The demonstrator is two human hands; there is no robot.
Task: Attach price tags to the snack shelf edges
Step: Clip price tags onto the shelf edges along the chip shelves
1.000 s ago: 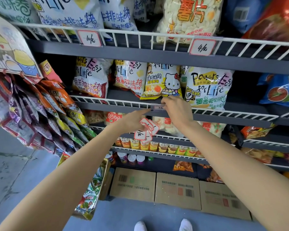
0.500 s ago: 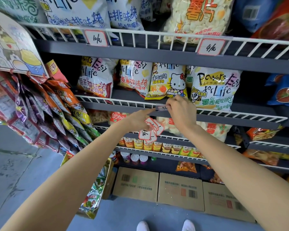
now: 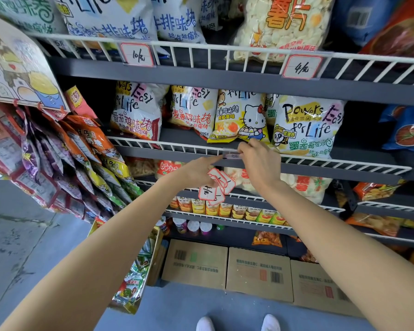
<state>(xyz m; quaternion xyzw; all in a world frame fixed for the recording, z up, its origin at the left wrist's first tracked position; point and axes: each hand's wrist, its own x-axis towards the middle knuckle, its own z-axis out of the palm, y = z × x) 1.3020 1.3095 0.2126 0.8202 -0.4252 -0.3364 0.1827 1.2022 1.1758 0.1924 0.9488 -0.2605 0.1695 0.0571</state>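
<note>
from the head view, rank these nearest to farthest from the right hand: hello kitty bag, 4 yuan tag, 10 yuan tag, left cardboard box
From the right hand:
1. hello kitty bag, just above it on the same shelf.
2. 4 yuan tag, on the top rail, up and right.
3. 10 yuan tag, on the top rail, up and left.
4. left cardboard box, down on the floor.

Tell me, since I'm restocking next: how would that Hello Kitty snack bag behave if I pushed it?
The Hello Kitty snack bag looks puffed and thin-skinned, so it is probably light and would dent or crinkle. It leans upright behind the wire rail, so a push would likely tip it backward, not slide it.
</note>
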